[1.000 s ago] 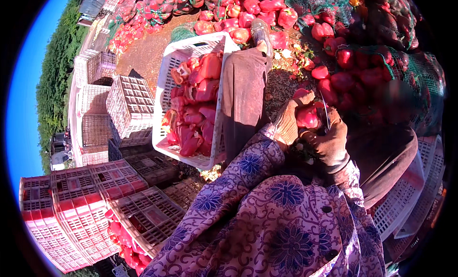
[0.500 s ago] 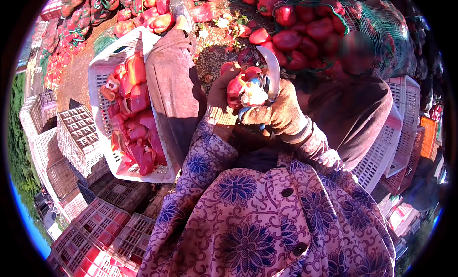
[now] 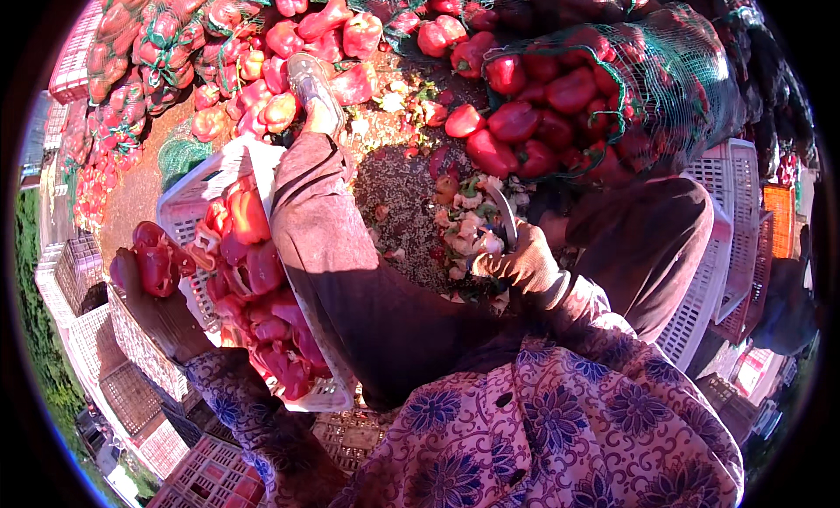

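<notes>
My gloved left hand (image 3: pixel 157 302) is stretched out over the left edge of a white plastic crate (image 3: pixel 194 202), its fingers round a red bell pepper (image 3: pixel 159 267). Cut red bell peppers (image 3: pixel 262 272) fill the crate, some of them split with pale insides showing. Between my knees, my gloved right hand (image 3: pixel 529 267) is closed on a knife whose curved blade (image 3: pixel 502 212) points up and away. Beneath the blade lies a heap of pale pepper cores and green scraps (image 3: pixel 464 228).
A green net sack (image 3: pixel 687 66) spills whole red peppers (image 3: pixel 512 119) at the far right. More net sacks (image 3: pixel 166 27) and loose peppers (image 3: pixel 324 35) lie ahead. Stacked crates (image 3: pixel 114 333) stand at the left, with white crates (image 3: pixel 735 219) and an orange crate (image 3: pixel 777 219) at the right.
My left hand has moved from beside the knife out to the left over the crate, carrying the pepper. The right hand with the knife has dropped slightly, and the view has shifted.
</notes>
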Tool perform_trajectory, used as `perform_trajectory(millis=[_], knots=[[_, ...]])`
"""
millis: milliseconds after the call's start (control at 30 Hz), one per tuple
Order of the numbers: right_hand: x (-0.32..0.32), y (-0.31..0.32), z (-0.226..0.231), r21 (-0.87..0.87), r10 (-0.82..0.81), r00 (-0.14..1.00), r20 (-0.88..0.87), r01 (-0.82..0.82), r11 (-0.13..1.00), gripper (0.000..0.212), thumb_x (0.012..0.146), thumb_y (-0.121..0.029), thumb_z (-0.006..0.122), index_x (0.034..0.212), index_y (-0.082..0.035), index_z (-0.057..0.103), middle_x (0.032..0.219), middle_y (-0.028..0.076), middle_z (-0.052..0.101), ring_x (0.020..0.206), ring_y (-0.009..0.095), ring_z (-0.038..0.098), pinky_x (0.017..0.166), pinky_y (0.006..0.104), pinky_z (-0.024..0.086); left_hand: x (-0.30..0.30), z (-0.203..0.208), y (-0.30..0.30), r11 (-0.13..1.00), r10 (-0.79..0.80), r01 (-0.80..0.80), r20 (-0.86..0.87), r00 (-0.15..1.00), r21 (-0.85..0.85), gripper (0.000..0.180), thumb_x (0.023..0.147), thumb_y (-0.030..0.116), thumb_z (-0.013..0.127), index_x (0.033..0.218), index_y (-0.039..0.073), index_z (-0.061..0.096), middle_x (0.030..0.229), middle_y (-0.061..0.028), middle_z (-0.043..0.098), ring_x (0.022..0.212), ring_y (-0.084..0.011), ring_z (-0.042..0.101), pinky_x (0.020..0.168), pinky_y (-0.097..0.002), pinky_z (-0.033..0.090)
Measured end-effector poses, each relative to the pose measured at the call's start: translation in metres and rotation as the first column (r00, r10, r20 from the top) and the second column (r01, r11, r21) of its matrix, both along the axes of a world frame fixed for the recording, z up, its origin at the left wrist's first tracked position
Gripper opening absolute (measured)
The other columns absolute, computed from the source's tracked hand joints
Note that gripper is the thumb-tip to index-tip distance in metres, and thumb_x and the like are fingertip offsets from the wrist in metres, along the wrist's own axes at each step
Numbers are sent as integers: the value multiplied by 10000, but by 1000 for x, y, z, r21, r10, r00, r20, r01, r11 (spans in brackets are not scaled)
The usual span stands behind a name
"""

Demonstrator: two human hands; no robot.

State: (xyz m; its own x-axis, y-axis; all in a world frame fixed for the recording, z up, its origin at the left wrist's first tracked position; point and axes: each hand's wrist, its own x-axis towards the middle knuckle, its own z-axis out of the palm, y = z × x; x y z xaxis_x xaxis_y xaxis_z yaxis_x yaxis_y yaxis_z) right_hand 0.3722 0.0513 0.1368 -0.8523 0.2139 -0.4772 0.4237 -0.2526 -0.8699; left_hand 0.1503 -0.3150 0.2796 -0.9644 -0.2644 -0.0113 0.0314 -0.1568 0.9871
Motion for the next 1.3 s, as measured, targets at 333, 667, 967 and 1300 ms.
perform_trajectory(millis=[333, 667, 967, 1300], knots=[[21, 15, -20, 315, 298, 816, 495, -488, 814, 515, 819, -242, 692, 1254, -25, 521, 1116, 236, 613, 1048, 354, 608, 869, 405, 479, -139, -166, -84, 145, -128, 592, 578, 806, -793, 363, 784, 228, 652, 1038, -30, 685, 824, -84, 677, 756, -152, 609, 694, -299, 485], [22, 21, -29, 164, 125, 975, 182, -155, 974, 312, 917, -191, 612, 1191, -49, 565, 777, 82, 627, 713, 160, 611, 642, 316, 481, -96, -121, 292, 84, -607, 580, 420, 674, -810, 499, 769, 252, 743, 1185, 14, 603, 1007, -137, 667, 906, -216, 633, 803, -325, 483], [12, 57, -16, 52, -16, 971, 240, 4, 999, 263, 906, -153, 603, 1148, -54, 566, 740, 87, 599, 659, 157, 579, 604, 310, 459, -55, -324, 444, -460, -497, 572, 731, 468, -679, 585, 671, 346, 700, 1123, -10, 596, 1079, -246, 646, 1020, -377, 630, 898, -456, 494], [-3, 61, -20, -191, -241, 936, 255, 293, 937, 207, 930, -88, 570, 1121, -15, 542, 832, 12, 572, 690, 83, 551, 629, 213, 453, -60, -342, 386, -137, -451, 738, 705, 547, -661, 657, 619, 354, 767, 1164, 24, 602, 1070, -189, 654, 988, -270, 642, 873, -348, 492]])
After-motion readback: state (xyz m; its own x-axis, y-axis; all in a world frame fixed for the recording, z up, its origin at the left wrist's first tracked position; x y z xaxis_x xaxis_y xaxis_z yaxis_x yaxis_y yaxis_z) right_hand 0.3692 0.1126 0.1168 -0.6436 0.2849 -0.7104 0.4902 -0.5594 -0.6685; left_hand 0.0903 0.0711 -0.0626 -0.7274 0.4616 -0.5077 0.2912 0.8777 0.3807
